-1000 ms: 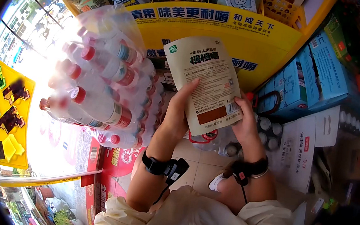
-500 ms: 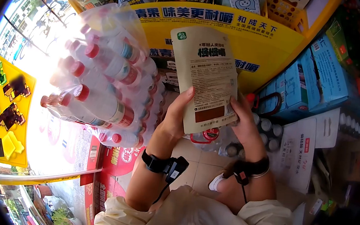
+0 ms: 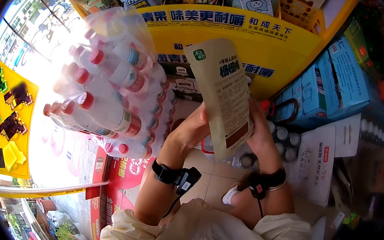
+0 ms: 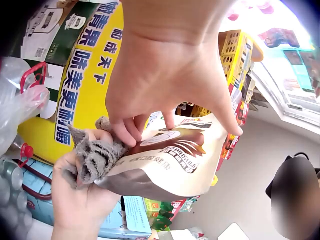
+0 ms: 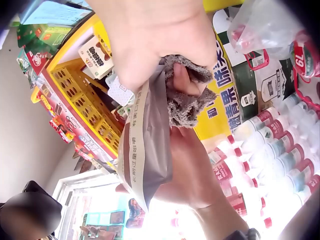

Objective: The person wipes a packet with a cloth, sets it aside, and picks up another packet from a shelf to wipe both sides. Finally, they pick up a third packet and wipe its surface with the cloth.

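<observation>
A beige snack pouch with printed text is held up in front of the body, tilted with its top to the left in the head view. My left hand grips its left edge, thumb on one face and fingers behind, on the brown printed front seen in the left wrist view. At the opposite edge, my right hand holds a crumpled grey cloth against the pouch. In the right wrist view the cloth wraps about the fingers beside the pouch's grey bottom fold.
Plastic-wrapped bottles are stacked at the left. Ahead stands a yellow display shelf with packaged snacks on top. Blue cartons are at the right, with cans below them. A red-handled bottle pack stands under the pouch.
The pouch has turned from facing the head camera to an angle, its right side swinging away, and its lower end has come down slightly. Both hands keep hold.
</observation>
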`<act>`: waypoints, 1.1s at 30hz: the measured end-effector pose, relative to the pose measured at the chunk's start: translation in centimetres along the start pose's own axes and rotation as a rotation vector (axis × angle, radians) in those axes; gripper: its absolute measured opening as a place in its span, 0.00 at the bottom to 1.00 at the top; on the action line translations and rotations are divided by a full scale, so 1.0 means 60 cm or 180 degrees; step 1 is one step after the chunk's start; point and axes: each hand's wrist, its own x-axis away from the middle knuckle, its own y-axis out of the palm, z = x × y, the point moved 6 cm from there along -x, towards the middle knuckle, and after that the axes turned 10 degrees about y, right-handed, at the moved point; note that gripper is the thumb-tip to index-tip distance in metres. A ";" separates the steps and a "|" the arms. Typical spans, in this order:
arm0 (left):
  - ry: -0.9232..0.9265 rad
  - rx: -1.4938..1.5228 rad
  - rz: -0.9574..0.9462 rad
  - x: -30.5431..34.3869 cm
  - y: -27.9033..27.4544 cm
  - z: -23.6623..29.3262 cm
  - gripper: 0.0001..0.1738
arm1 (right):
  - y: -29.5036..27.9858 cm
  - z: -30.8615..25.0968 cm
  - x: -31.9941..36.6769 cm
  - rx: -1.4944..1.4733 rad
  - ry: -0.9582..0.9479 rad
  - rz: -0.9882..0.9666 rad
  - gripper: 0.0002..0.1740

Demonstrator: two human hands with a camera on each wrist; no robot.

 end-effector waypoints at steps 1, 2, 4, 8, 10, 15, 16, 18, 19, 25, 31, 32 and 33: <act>0.0001 -0.0003 -0.0002 0.000 0.000 -0.001 0.64 | -0.002 0.003 -0.002 0.0004 0.0050 0.0018 0.26; -0.0058 -0.0115 0.0011 0.001 -0.001 -0.005 0.68 | -0.003 0.005 -0.003 0.0008 0.0100 0.0036 0.27; -0.0115 -0.0233 0.0020 0.000 -0.001 -0.010 0.72 | -0.001 0.006 -0.004 0.0189 0.0229 0.0070 0.27; 0.0097 -0.0405 0.0063 -0.007 0.007 -0.003 0.70 | -0.004 0.016 -0.013 0.0664 0.0267 0.0252 0.28; 0.0089 -0.0427 0.0157 -0.012 0.004 -0.002 0.68 | -0.001 0.016 -0.013 0.0856 0.0239 0.0398 0.29; 0.0205 0.0476 0.0468 -0.024 0.018 0.007 0.54 | -0.004 0.009 -0.003 0.1549 0.0176 0.0962 0.30; 0.0304 0.0598 0.0570 -0.028 0.009 0.002 0.51 | -0.005 0.010 -0.002 0.1372 0.0167 0.1024 0.30; 0.0347 0.0894 0.0633 -0.029 0.010 0.005 0.50 | -0.009 0.009 -0.001 0.1192 0.0156 0.1090 0.30; 0.0391 0.1190 0.0696 -0.030 0.010 0.006 0.50 | -0.017 0.003 0.001 0.1092 0.0109 0.1205 0.30; 0.0377 0.1213 0.1074 -0.031 0.008 0.002 0.43 | 0.000 -0.036 0.025 0.1197 -0.0939 0.1353 0.25; 0.0371 0.0993 0.0896 -0.032 0.022 -0.009 0.42 | 0.053 -0.026 0.033 0.3669 -0.2586 0.0701 0.21; 0.0261 0.0965 0.0766 -0.030 0.025 -0.009 0.43 | 0.036 -0.021 0.025 0.3405 -0.2546 0.0891 0.20; -0.0186 0.0630 0.0811 -0.019 0.019 -0.025 0.43 | 0.029 -0.024 0.021 0.3140 -0.2513 0.1068 0.19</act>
